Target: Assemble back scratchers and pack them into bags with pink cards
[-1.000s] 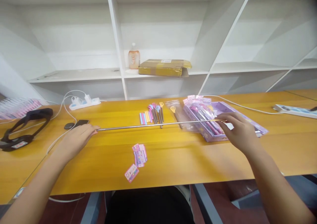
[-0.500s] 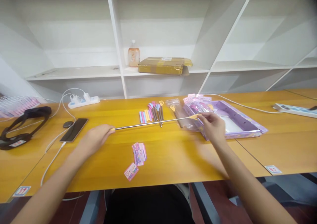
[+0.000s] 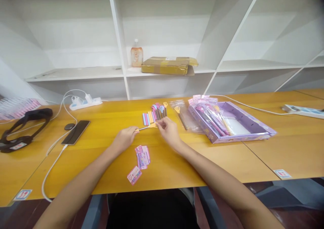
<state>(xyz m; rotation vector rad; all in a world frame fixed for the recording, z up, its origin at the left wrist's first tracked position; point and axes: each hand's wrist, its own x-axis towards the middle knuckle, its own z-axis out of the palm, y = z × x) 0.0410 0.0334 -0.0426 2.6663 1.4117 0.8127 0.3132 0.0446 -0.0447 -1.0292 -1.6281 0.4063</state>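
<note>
head view — left hand [image 3: 124,138] and right hand [image 3: 170,132] pinch a yellow scratcher [image 3: 153,125]; bagged scratchers [image 3: 214,120] lie in the purple tray [image 3: 253,121]; loose scratchers [image 3: 165,111] sit toward the worktop's back edge

Glossy, smooth wood-look table [image 3: 177,168].

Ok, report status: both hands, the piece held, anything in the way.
Left hand and right hand closed on yellow-ended metal rod, mostly collapsed. Pink cards nearby, not touching. Nothing visibly blocking.
</note>
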